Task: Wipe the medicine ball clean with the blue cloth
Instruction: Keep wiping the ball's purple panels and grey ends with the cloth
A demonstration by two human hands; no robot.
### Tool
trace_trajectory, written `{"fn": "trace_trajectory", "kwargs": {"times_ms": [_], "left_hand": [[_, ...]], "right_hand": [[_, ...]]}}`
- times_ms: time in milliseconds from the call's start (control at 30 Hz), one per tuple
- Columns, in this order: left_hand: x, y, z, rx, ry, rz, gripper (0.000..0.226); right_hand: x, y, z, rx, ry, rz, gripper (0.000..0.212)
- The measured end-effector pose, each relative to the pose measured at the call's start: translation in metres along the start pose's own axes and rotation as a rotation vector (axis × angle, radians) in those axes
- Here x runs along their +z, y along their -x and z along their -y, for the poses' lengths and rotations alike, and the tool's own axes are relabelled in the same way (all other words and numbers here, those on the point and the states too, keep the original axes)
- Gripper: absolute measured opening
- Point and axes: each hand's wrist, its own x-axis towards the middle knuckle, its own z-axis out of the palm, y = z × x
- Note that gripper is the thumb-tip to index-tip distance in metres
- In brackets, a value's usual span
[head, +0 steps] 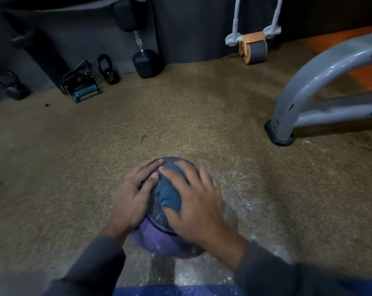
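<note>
The purple medicine ball [157, 240] sits on the speckled floor right below me, its top half a dark dotted texture. My left hand [133, 193] lies flat on the ball's left side with fingers spread. My right hand [199, 201] presses the blue cloth [169, 194] against the top of the ball, fingers spread over the bunched fabric. Most of the cloth is hidden beneath that hand, and the hand is slightly blurred.
A grey metal machine leg [287, 116] stands to the right. Along the far wall are a black dumbbell [144, 60], kettlebells [109, 70], a small foot pedal device [82, 86] and an ab roller [254, 49]. A blue mat edge [176, 291] lies at my feet.
</note>
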Motion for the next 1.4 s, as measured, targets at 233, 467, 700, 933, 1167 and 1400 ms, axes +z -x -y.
{"fn": "trace_trajectory", "kwargs": {"times_ms": [233, 467, 700, 933, 1167, 1400], "left_hand": [[0.006, 0.005, -0.004, -0.064, -0.064, -0.088, 0.043], [0.01, 0.006, -0.011, -0.088, -0.108, -0.082, 0.047], [0.011, 0.009, -0.017, -0.189, 0.061, -0.14, 0.041], [-0.009, 0.014, 0.011, -0.649, 0.369, -0.077, 0.057], [0.013, 0.049, 0.001, -0.674, 0.617, -0.067, 0.049], [0.076, 0.069, -0.038, -0.823, 0.946, -0.174, 0.043]], "right_hand": [[0.014, -0.031, -0.064, 0.583, -0.355, 0.055, 0.03], [0.013, 0.036, -0.022, 0.002, -0.056, -0.076, 0.059], [0.02, 0.026, -0.074, 1.082, -1.053, -0.005, 0.023], [0.034, 0.035, -0.066, 1.296, -1.062, 0.044, 0.038], [0.006, 0.052, -0.063, 1.116, -0.751, -0.179, 0.045], [-0.06, 0.046, -0.072, 0.706, -0.291, -0.184, 0.056]]}}
